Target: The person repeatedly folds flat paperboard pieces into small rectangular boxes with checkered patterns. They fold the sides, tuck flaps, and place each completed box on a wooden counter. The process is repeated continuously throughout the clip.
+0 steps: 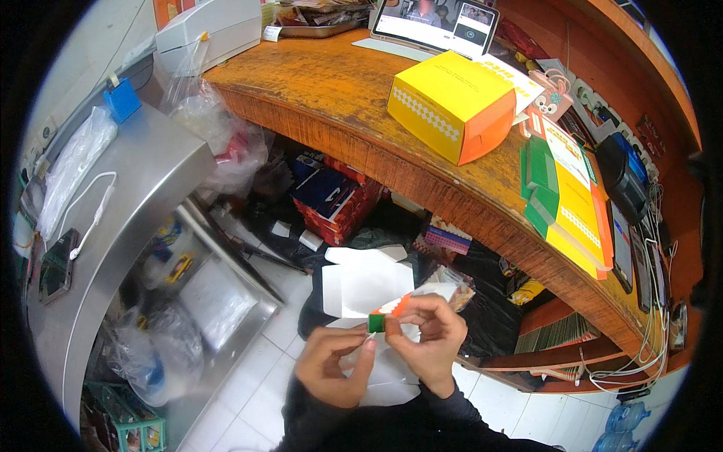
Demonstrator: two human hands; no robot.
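Observation:
An unfolded cardboard box [365, 290] lies over my lap, its white inner side up and its flaps spread. At its edge, my right hand [431, 339] pinches a folded flap with orange and green printing [385, 315] between thumb and fingers. My left hand [335, 363] is closed at the green end of this flap, thumb against fingers. Parts of the box's near panels are hidden behind both hands. Above, on the wooden table [316, 71], stands a folded yellow and orange box [444, 102].
Flat yellow, green and orange box blanks [568, 207] are stacked along the table's right side. A tablet [433, 26] stands at the back. To my left is a metal counter [143, 181] with a phone [58, 265] and cable. Red boxes [335, 200] sit under the table.

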